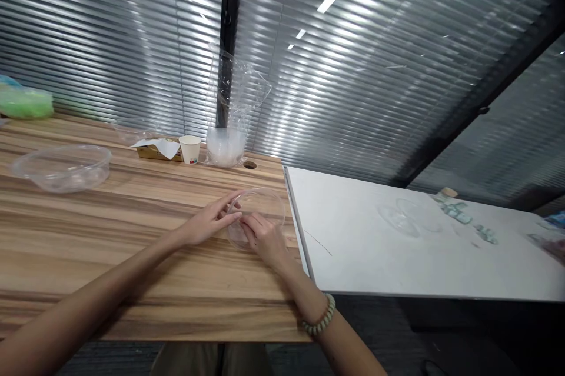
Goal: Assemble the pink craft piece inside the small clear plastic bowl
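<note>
A round clear plastic bowl (277, 202) rests near the right end of the wooden table. My left hand (207, 222) grips its left rim, with the thumb and fingers on either side of the edge. Reaching over the bowl from the front right, my right hand (265, 239) has its fingertips pinched together inside, close to my left thumb. Whatever those fingertips hold is too small to make out. A beaded bracelet (321, 318) circles my right wrist.
Farther back stand a paper cup (190, 149), a small brown box (159, 151) with white paper, and a bag of stacked plastic bowls (226, 146). Another clear bowl (73, 173) sits left. Clear lids (399, 220) and green-white packets (458, 212) lie on the adjoining white table (375, 267).
</note>
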A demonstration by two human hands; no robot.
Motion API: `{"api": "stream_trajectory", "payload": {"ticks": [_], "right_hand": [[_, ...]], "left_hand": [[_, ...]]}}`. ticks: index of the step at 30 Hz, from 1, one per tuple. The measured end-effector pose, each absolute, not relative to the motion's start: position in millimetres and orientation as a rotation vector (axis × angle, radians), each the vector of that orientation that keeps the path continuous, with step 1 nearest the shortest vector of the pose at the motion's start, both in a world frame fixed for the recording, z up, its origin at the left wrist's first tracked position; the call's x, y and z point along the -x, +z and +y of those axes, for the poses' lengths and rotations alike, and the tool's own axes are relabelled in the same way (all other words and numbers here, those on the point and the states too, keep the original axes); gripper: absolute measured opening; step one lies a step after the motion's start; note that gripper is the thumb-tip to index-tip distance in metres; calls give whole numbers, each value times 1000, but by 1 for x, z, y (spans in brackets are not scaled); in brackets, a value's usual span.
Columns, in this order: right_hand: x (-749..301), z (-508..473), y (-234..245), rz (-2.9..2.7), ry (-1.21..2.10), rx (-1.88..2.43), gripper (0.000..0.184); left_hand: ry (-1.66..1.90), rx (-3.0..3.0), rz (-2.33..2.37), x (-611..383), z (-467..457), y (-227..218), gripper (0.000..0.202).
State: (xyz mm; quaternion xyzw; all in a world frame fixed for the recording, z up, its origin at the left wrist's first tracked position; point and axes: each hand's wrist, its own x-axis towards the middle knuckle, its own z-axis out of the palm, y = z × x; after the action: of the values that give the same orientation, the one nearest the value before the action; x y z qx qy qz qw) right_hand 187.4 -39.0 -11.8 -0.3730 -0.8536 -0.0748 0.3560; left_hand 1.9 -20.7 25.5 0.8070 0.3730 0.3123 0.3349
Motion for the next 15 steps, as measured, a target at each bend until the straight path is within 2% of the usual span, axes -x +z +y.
{"api": "stream_trajectory", "payload": {"ticks": [15], "right_hand": [[-189, -39, -11, -2315, -78, 1010, 15]], "left_hand": [[808, -2164, 973, -3, -23, 25, 57]]}}
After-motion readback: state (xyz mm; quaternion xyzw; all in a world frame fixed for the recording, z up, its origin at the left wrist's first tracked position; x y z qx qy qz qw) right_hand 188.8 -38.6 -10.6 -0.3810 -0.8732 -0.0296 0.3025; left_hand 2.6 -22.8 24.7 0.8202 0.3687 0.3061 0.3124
